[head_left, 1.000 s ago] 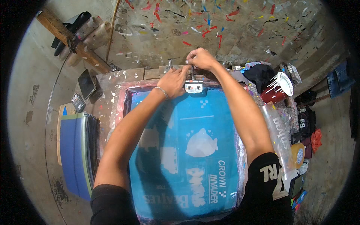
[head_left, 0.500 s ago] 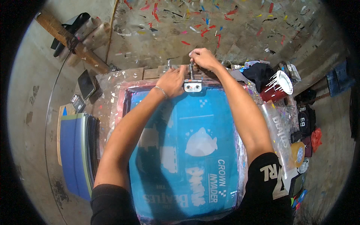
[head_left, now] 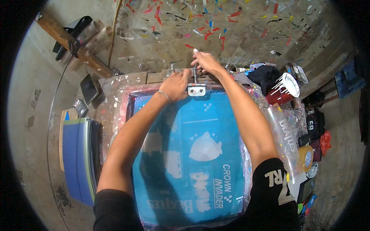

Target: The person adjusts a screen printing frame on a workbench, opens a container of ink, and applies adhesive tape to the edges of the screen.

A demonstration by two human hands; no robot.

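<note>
A screen printing frame [head_left: 124, 111] with blue mesh [head_left: 204, 127] and pale stencil shapes lies flat in front of me. At its far edge sits a metal hinge clamp [head_left: 197, 91] with an upright screw. My left hand [head_left: 176, 85], wearing a bracelet, grips the frame's far bar just left of the clamp; its fingertips are partly hidden. Around the top of the clamp's screw are the fingers of my right hand [head_left: 206, 62], its thumb pointing up and away. A second upright metal screw [head_left: 172, 67] stands beyond my left hand.
On the right are a paint-dripped red can [head_left: 283, 90], dark cloth [head_left: 264, 77], a clear printed film [head_left: 283, 134] and a tape roll [head_left: 306, 158]. Blue-covered boards [head_left: 75, 158] stand at left, near a dark tray [head_left: 89, 87]. A paint-marked wall [head_left: 216, 27] rises behind.
My right hand has turned at the clamp's screw, its fingers lower and its thumb now sticking up. The left hand stays on the frame. The view has shifted slightly.
</note>
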